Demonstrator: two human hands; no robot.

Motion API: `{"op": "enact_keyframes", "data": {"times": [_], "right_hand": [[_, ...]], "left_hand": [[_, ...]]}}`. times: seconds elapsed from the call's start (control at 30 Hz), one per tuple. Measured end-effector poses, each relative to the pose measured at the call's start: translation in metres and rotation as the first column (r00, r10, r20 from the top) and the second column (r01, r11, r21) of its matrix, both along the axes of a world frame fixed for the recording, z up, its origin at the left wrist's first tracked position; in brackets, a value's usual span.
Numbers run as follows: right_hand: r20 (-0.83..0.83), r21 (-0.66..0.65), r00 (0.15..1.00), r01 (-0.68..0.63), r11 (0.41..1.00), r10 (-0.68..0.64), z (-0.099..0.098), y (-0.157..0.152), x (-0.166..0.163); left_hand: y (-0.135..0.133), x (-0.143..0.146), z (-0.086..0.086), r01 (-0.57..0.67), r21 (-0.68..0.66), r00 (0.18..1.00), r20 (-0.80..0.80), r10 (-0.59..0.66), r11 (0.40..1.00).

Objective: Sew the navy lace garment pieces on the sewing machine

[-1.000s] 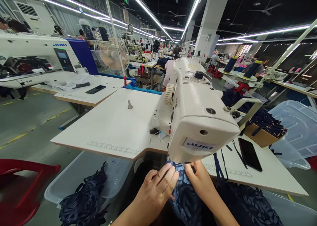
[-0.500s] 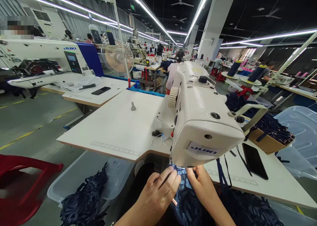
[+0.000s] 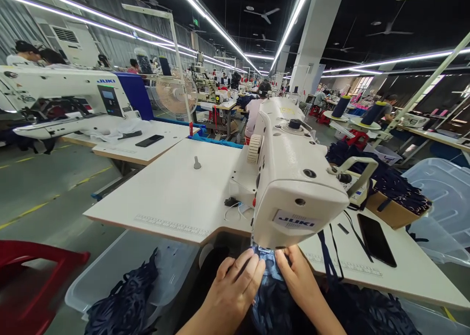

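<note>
Below the head of a white Juki sewing machine [image 3: 290,193], a piece of navy blue fabric [image 3: 270,291] hangs toward my lap. My left hand [image 3: 235,283] has its bent fingers pressed on the fabric's left edge. On the right edge, my right hand [image 3: 299,276] grips the same fabric between thumb and fingers, close to the machine's front. The fabric's upper end runs in under the machine head, where the needle area is mostly hidden. Dark straps [image 3: 326,254] hang over the table edge right of my right hand.
A white table [image 3: 165,183] with a printed ruler carries a small grey piece [image 3: 197,162]. On the right are a black phone [image 3: 376,239] and a cardboard box [image 3: 389,210] of navy pieces. A clear bin [image 3: 95,271] with navy straps stands below left, near a red stool [image 3: 40,276].
The view has shifted slightly. Both hands keep their hold on the fabric beneath the machine head, and a small pinkish bit beside my left hand is now mostly out of sight.
</note>
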State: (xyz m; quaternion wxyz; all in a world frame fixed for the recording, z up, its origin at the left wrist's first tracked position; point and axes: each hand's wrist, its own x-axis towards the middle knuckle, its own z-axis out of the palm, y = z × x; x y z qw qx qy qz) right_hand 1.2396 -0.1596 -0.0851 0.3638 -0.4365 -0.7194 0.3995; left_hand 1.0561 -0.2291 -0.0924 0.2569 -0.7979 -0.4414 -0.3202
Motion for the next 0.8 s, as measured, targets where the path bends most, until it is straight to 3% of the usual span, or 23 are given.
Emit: {"op": "enact_keyframes", "data": {"times": [0.33, 0.53, 0.67, 0.8], "right_hand": [[-0.040, -0.015, 0.999, 0.000, 1.000, -0.001, -0.006, -0.002, 0.006], [-0.118, -0.095, 0.992, 0.027, 0.995, -0.038, -0.015, -0.006, 0.023], [-0.085, -0.131, 0.992, 0.084, 0.988, -0.095, -0.022, -0.013, 0.051], [-0.036, -0.165, 0.955, 0.285, 0.944, -0.295, -0.033, -0.015, 0.099]], "left_hand": [[0.001, 0.006, 0.000, 0.008, -0.013, 1.000, -0.006, -0.008, 1.000], [-0.001, 0.011, 0.010, 0.036, 0.013, 0.998, 0.048, -0.037, 0.999], [0.004, 0.008, 0.026, 0.166, -0.046, 0.980, -0.108, -0.170, 0.985], [0.011, -0.001, 0.035, 0.300, -0.054, 0.936, -0.175, -0.305, 0.952]]}}
